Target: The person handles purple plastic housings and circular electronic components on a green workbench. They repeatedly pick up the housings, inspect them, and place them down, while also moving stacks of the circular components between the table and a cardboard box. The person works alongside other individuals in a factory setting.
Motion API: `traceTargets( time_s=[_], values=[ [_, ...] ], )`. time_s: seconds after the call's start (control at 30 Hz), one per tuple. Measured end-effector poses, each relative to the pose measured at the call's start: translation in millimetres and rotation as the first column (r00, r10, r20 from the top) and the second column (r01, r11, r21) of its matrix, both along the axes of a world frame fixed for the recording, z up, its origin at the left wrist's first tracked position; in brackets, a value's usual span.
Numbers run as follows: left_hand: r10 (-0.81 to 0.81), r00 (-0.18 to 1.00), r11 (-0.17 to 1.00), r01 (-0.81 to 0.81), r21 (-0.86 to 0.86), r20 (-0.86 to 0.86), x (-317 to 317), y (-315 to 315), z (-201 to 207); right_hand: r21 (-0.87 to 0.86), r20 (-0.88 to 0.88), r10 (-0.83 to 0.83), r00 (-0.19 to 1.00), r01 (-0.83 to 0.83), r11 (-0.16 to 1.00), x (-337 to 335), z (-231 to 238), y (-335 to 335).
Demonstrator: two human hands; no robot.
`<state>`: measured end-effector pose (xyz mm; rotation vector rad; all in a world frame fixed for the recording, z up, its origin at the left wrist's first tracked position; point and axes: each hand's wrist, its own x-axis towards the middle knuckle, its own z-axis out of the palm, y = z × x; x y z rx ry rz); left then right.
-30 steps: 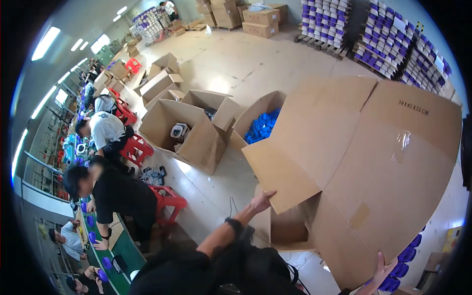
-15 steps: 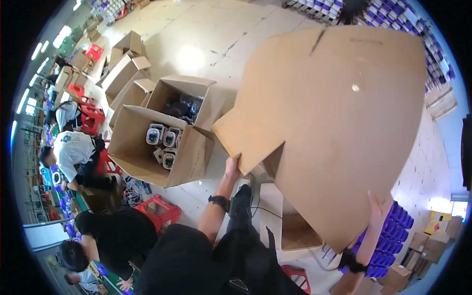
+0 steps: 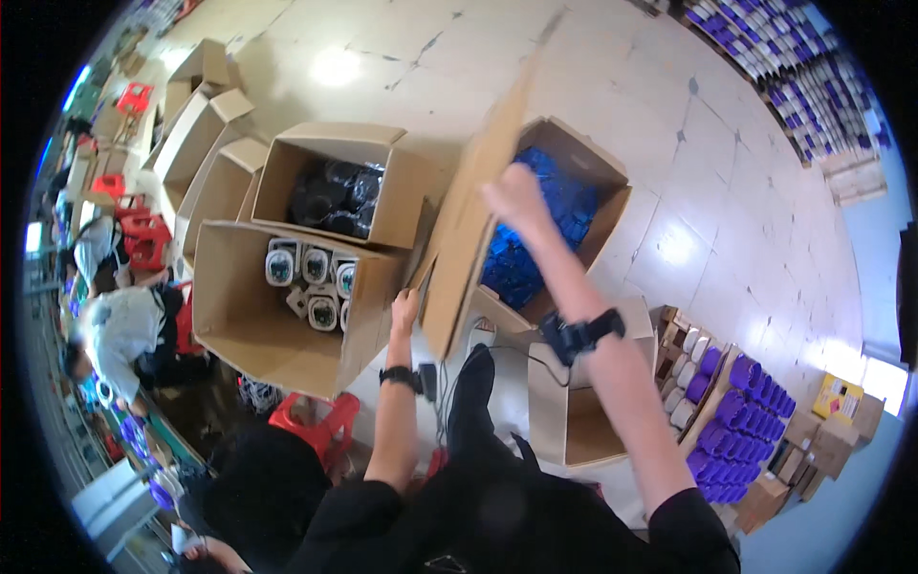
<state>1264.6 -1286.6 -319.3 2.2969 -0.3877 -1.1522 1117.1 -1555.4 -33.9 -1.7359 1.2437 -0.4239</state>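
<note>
A large brown cardboard sheet [image 3: 469,234] stands tilted almost edge-on in front of me, its far end blurred by motion. My left hand [image 3: 405,311] is closed on its lower left edge. Higher up on the sheet's right side, my right hand [image 3: 516,199] is curled against the board, its fingers partly hidden. Just right of the sheet stands an open carton [image 3: 598,225] holding blue plastic-wrapped pieces [image 3: 547,215]. To its left is an open carton [image 3: 249,349] with several white square-ended housings [image 3: 317,266], and behind that a carton [image 3: 402,206] of dark wrapped parts [image 3: 335,196].
A smaller open carton [image 3: 547,416] stands by my legs, with a dark cable [image 3: 516,351] near it. Purple housings [image 3: 736,430] sit in rows at right. A red stool [image 3: 320,426] and seated people are at left. Stacked pallets [image 3: 803,86] stand far right.
The cardboard sheet has swung left from lying broad across the view to nearly edge-on, uncovering the carton of blue pieces. My right hand has moved up and left with it.
</note>
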Motion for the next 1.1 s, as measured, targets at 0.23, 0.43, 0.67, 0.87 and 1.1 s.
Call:
traceTargets(
  time_s=[0.23, 0.43, 0.67, 0.87, 1.1],
  values=[
    [-0.240, 0.936, 0.961, 0.192, -0.199, -0.256, -48.3, -2.0, 37.6, 0.027, -0.020, -0.011, 1.000, 0.011, 1.000, -51.9, -38.7, 102.9],
    [-0.548, 0.835, 0.834, 0.542, -0.098, -0.047, -83.9, 1.8, 19.4, 0.301, -0.146, -0.261, 0.954, 0.294, 0.907, -172.5, -83.7, 116.2],
    [-0.521, 0.766, 0.770, 0.612, 0.180, -0.376, -62.0, 32.6, 7.5, 0.419, -0.082, -0.219, 0.972, 0.233, 0.877, -245.3, -96.0, 157.9],
    [-0.286, 0.655, 0.887, 0.457, 0.065, -0.699, -48.3, 72.0, 22.8, 0.202, -0.026, -0.655, 0.755, 0.645, 0.737, -414.9, -96.9, 318.5],
    [-0.583, 0.545, 0.642, 0.764, 0.069, -0.603, -106.4, 128.0, 58.9, 0.259, -0.407, -0.892, 0.196, 0.961, 0.093, -550.1, -183.9, 685.0]
  ],
)
